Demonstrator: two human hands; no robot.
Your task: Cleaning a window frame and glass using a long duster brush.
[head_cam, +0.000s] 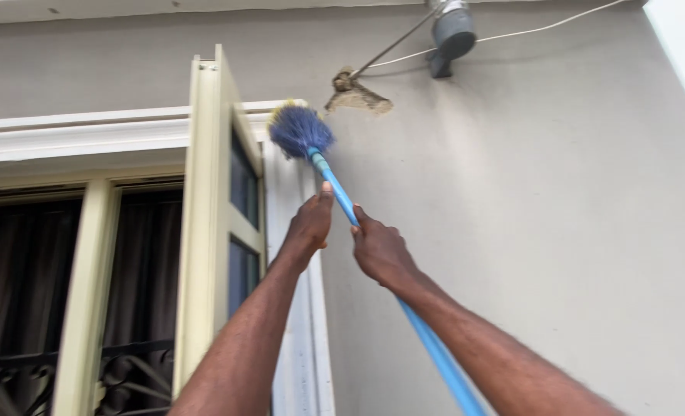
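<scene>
Both my hands grip one blue pole (342,199): left hand (309,225) and right hand (379,250) closed round it. One blue-bristled brush head (300,130) touches the window frame (277,112).

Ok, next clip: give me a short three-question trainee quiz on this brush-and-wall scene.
1. True or false: both hands grip the blue pole.
2. Multiple choice: the brush head is nearest to A) the dark curtain, B) the top corner of the open window frame, C) the grey fitting high on the wall.
3. Short answer: which hand sits higher up the pole?

Key
1. True: the left hand and the right hand both close around it.
2. B; the grey fitting sits further up and to the right, past a damaged patch of wall.
3. The left hand.
</scene>
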